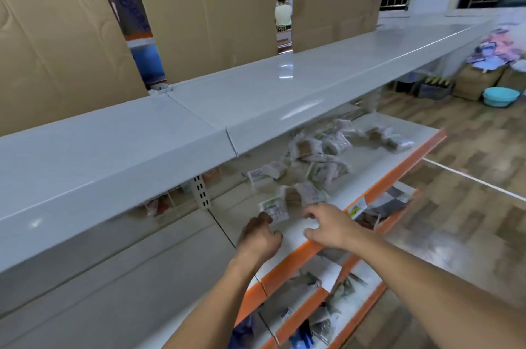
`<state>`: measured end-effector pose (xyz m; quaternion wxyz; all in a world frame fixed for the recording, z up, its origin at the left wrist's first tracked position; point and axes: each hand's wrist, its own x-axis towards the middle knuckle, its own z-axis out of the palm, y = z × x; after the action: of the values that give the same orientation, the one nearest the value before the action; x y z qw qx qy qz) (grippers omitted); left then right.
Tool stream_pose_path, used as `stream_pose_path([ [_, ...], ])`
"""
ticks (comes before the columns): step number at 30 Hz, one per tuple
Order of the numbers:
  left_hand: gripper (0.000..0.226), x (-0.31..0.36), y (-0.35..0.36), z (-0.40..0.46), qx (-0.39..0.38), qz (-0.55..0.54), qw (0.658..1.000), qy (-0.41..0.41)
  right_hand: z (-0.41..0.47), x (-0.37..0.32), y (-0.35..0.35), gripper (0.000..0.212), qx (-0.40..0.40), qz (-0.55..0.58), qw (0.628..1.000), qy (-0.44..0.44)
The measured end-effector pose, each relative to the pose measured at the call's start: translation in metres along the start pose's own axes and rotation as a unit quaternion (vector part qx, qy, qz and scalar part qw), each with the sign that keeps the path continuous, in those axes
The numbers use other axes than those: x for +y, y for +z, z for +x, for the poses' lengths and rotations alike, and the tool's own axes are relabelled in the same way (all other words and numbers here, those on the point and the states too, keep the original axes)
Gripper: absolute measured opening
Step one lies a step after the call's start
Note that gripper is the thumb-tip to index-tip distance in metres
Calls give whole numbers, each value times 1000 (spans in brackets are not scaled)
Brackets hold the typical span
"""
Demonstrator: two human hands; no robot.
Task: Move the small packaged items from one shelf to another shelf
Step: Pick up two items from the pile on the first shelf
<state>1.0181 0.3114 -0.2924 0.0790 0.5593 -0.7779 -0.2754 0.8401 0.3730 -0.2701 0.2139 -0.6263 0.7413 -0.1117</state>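
Several small white packets lie scattered on the second shelf (367, 177), which has an orange front edge. The nearest packet (273, 209) lies just beyond my hands. My left hand (260, 236) reaches under the top shelf, its fingertips touching that packet's near edge; whether it grips the packet I cannot tell. My right hand (327, 227) hovers over the shelf's front edge with fingers loosely curled, holding nothing. More packets (316, 149) are heaped further back, and others (390, 138) lie at the far end.
A wide white top shelf (199, 109) overhangs the packets. Cardboard sheets (205, 6) stand behind it. Lower orange-edged shelves (327, 300) hold other goods. Boxes and a teal basin (500, 96) sit on the wooden floor at far right.
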Motion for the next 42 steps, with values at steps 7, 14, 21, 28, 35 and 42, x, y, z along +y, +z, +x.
stream_pose_path([
  [7, 48, 2, 10, 47, 41, -94, 991, -87, 21, 40, -5, 52, 47, 71, 994, 62],
  [14, 55, -7, 20, 96, -3, -188, 965, -184, 72, 64, -8, 42, 124, 186, 960, 169],
  [21, 34, -30, 25, 106, -23, -316, 938, -139, 107, 80, 7, 61, 126, 250, 932, 232],
  [28, 19, -28, 25, 95, -5, -363, 922, -135, 117, 89, 14, 42, 89, 300, 931, 188],
  [35, 48, -16, 35, 75, 69, -410, 895, -160, 112, 96, 13, 30, 26, 342, 928, 144],
  [42, 51, -9, 42, 63, 111, -451, 870, -167, 106, 96, 15, 31, -20, 325, 941, 97],
])
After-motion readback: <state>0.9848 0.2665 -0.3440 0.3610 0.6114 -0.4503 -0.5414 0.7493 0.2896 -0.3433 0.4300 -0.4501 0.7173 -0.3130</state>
